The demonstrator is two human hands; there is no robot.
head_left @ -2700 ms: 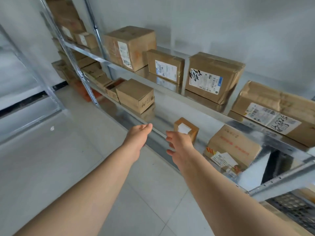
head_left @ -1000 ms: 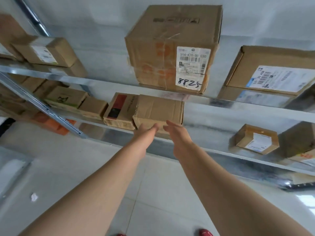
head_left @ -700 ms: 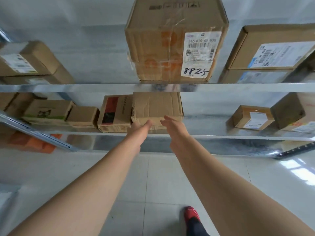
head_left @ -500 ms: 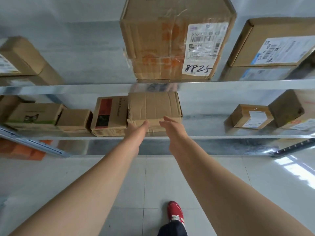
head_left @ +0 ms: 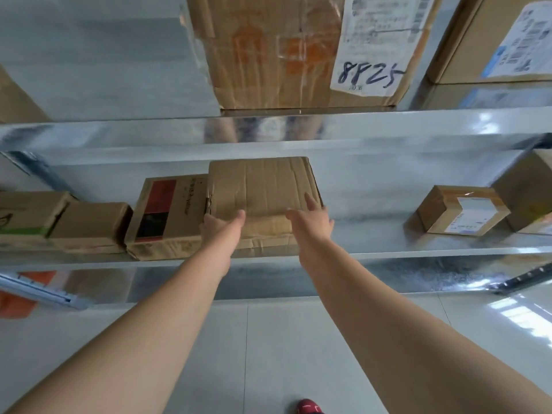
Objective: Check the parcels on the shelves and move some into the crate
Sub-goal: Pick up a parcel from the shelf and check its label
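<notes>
A creased plain cardboard parcel (head_left: 263, 186) lies on the middle metal shelf (head_left: 418, 249). My left hand (head_left: 222, 227) is at its front left corner, thumb on top and fingers reaching into the gap beside the neighbouring parcel. My right hand (head_left: 310, 221) is at the front right corner, with straight fingers lying along the parcel's right edge. Both hands touch the parcel. No crate is in view.
A parcel with a red and black print (head_left: 167, 210) presses against the creased one's left side, with two more parcels (head_left: 89, 225) further left. A small labelled parcel (head_left: 457, 209) sits to the right. Overhead, a big box marked 8825 (head_left: 283, 49) stands on the upper shelf (head_left: 119, 135).
I have come closer to the shelf. Both hands have moved apart from the parcel's front middle to its two front corners and now touch it.
</notes>
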